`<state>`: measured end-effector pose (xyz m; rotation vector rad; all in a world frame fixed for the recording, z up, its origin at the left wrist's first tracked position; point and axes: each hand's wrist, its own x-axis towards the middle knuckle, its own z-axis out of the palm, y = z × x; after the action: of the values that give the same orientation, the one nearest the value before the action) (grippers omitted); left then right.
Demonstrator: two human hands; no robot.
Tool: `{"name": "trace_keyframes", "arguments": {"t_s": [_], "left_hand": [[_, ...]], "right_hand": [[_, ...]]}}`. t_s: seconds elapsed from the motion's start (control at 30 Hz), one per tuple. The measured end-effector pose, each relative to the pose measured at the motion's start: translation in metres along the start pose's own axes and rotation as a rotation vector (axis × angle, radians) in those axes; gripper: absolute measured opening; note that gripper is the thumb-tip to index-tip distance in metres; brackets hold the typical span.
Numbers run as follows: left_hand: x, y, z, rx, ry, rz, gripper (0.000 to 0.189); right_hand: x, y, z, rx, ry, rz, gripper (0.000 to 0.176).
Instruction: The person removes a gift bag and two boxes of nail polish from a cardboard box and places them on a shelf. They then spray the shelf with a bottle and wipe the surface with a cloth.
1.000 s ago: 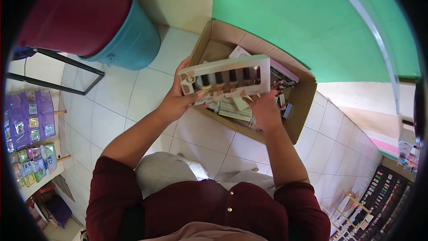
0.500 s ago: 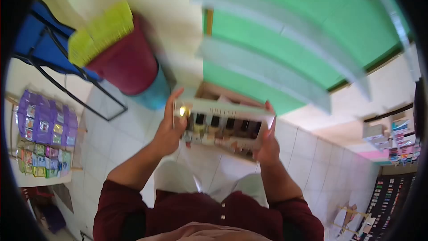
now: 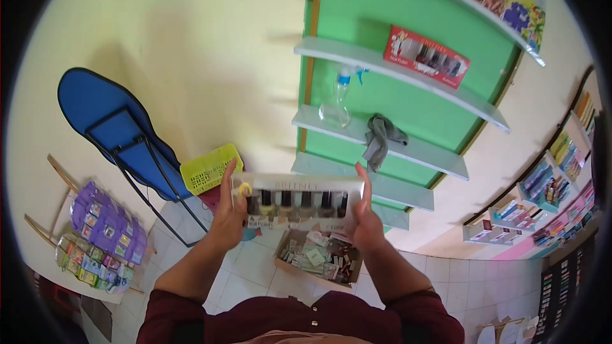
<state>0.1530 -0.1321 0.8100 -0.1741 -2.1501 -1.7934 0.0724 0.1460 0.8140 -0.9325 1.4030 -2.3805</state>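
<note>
Between my two hands is a white nail polish box (image 3: 299, 223), held level in front of me. Several dark-capped bottles show through its window. My left hand (image 3: 228, 220) grips the box's left end, thumb in front. Its right end is in my right hand (image 3: 368, 220), fingers behind the card. Ahead stands a green-backed shelf unit (image 3: 344, 13) with pale shelves. A red nail polish box (image 3: 427, 56) leans on an upper shelf. One shelf lower are a clear spray bottle (image 3: 336, 108) and a grey cloth (image 3: 383, 140).
On the tiled floor below sits a cardboard box (image 3: 306, 272) full of small packets. A blue folding ironing board (image 3: 121, 121) and a yellow basket (image 3: 207, 172) stand at left, near a purple hanging organizer (image 3: 105, 223). Wall shelves (image 3: 503, 216) with goods line the right.
My view has tilted up, so more of the shelves shows. The nail polish box is still in both hands, now more level and lower in view, with the floor box uncovered below it.
</note>
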Motion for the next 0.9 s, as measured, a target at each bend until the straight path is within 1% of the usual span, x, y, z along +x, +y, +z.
{"name": "trace_keyframes", "arguments": {"t_s": [0.03, 0.07, 0.1, 0.17, 0.2, 0.23, 0.27, 0.3, 0.37, 0.4, 0.43, 0.47, 0.5, 0.53, 0.57, 0.6, 0.67, 0.7, 0.73, 0.77, 0.83, 0.9], "left_hand": [[0.013, 0.011, -0.005, -0.053, -0.009, 0.036, 0.062], [0.026, 0.023, -0.01, -0.106, -0.021, 0.071, 0.059], [0.041, 0.025, -0.017, 0.091, 0.009, 0.264, 0.057], [0.067, 0.045, -0.026, 0.105, -0.012, 0.246, 0.054], [0.078, 0.062, -0.029, -0.074, -0.061, 0.031, 0.052], [0.092, 0.071, -0.032, -0.019, -0.069, 0.062, 0.051], [0.107, 0.079, -0.034, 0.037, -0.078, 0.096, 0.051], [0.119, 0.088, -0.033, 0.036, -0.085, 0.099, 0.051], [0.141, 0.103, -0.023, 0.073, -0.037, 0.18, 0.047], [0.153, 0.11, -0.018, 0.077, -0.047, 0.18, 0.047], [0.166, 0.116, -0.013, 0.059, -0.013, 0.205, 0.045], [0.18, 0.12, -0.009, 0.038, 0.023, 0.232, 0.044], [0.201, 0.123, -0.007, 0.039, 0.015, 0.237, 0.044], [0.224, 0.121, -0.005, -0.032, 0.005, 0.215, 0.042], [0.245, 0.118, -0.004, -0.104, -0.002, 0.191, 0.041], [0.262, 0.117, -0.003, -0.106, 0.004, 0.196, 0.041], [0.297, 0.117, -0.004, -0.236, -0.04, 0.202, 0.038], [0.316, 0.109, -0.004, -0.306, -0.044, 0.214, 0.037], [0.327, 0.102, -0.004, -0.309, -0.029, 0.225, 0.037], [0.34, 0.097, -0.005, -0.339, -0.031, 0.255, 0.036], [0.357, 0.087, -0.009, -0.368, -0.026, 0.292, 0.036], [0.369, 0.078, -0.016, -0.28, -0.022, 0.257, 0.035]], "right_hand": [[0.008, -0.02, 0.014, 0.101, 0.026, 0.031, 0.082], [0.018, -0.021, 0.009, 0.1, 0.041, 0.033, 0.082], [0.029, -0.012, -0.013, -0.152, 0.076, -0.049, 0.072], [0.048, -0.029, -0.036, -0.551, 0.127, -0.096, 0.058], [0.063, -0.048, -0.029, -0.663, 0.117, -0.149, 0.054], [0.077, -0.066, -0.021, -0.774, 0.113, -0.204, 0.051], [0.092, -0.094, 0.001, -0.851, 0.08, -0.35, 0.049], [0.103, -0.106, 0.002, -0.836, 0.081, -0.303, 0.048], [0.123, -0.119, -0.002, -0.817, 0.092, -0.257, 0.048], [0.134, -0.123, -0.006, -0.858, 0.13, -0.31, 0.048], [0.144, -0.128, -0.011, -0.9, 0.169, -0.363, 0.048], [0.156, -0.135, -0.016, -0.899, 0.18, -0.365, 0.048], [0.169, -0.145, -0.023, -1.016, 0.233, -0.27, 0.047], [0.179, -0.153, -0.029, -1.133, 0.282, -0.174, 0.046], [0.188, -0.159, -0.034, -1.136, 0.282, -0.178, 0.046], [0.198, -0.164, -0.036, -1.19, 0.293, -0.186, 0.043], [0.215, -0.174, -0.045, -1.252, 0.288, -0.215, 0.041], [0.221, -0.174, -0.057, -1.325, 0.337, -0.341, 0.038], [0.222, -0.178, -0.058, -1.391, 0.385, -0.468, 0.036], [0.219, -0.187, -0.063, -1.348, 0.394, -0.463, 0.034], [0.208, -0.213, -0.08, -1.609, 0.41, -0.858, 0.029], [0.197, -0.238, -0.106, -1.648, 0.563, -1.068, 0.031]]}}
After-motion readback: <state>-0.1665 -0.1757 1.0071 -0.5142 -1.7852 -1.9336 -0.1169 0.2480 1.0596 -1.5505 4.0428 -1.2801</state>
